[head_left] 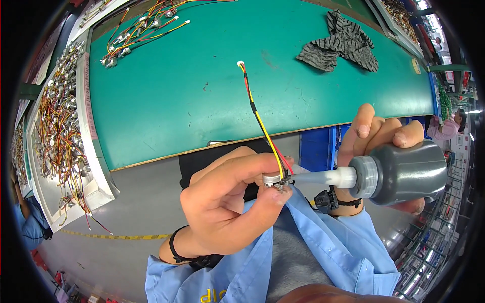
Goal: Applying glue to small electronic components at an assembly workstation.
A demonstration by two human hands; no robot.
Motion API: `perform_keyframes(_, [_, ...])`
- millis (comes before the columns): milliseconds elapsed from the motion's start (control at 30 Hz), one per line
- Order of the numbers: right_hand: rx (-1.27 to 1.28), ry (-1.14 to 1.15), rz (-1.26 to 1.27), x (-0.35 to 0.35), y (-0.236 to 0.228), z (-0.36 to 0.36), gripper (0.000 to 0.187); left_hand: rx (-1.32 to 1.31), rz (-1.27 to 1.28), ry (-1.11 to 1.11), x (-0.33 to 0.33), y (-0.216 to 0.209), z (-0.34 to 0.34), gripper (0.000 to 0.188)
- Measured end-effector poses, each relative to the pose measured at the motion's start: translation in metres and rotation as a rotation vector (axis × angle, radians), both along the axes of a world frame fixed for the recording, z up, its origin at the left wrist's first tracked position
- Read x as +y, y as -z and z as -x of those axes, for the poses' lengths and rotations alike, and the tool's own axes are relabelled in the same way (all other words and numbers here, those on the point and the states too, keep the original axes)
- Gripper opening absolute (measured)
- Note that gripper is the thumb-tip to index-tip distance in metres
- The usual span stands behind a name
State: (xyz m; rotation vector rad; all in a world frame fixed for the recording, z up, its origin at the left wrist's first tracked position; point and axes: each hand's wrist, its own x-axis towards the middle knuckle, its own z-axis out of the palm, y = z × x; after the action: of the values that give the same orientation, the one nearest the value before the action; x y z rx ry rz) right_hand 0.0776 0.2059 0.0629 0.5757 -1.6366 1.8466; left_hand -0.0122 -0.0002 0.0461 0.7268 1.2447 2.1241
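My left hand [222,199] pinches a small round metal component [272,179], which looks like a potentiometer, between thumb and forefinger. From it a bundle of red, yellow and black wires [257,115] rises over the bench edge and ends in a white connector plug [240,63]. My right hand [376,129] is wrapped around a dark squeeze bottle [417,171] lying on its side. The bottle's translucent nozzle [323,178] points left, its tip at the component's terminals. Whether the tip touches them I cannot tell.
A green-topped bench [197,111] stretches ahead. Several wired components [136,33] lie at its far left, a striped grey cloth [343,43] at its far right. A white-edged tray [101,174] piled with wired components stands left. People are nearby at both sides.
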Motion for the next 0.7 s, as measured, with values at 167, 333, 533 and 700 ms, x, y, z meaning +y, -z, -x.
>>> perform_keyframes(167, [0.007,0.013,0.012,0.0,0.001,-0.001,0.072,0.004,0.002,0.005,0.0,0.0,0.0,0.029])
perform_keyframes(333, [0.023,0.135,0.103,-0.013,0.003,0.005,0.072,-0.006,0.005,0.008,-0.001,0.0,0.0,0.029])
perform_keyframes(533, [0.006,0.031,0.026,-0.001,0.001,-0.001,0.073,-0.027,-0.001,0.006,-0.001,-0.001,-0.001,0.029])
perform_keyframes(700, [0.029,0.083,0.063,-0.005,0.004,-0.001,0.074,-0.044,0.002,0.01,-0.001,-0.001,-0.001,0.028])
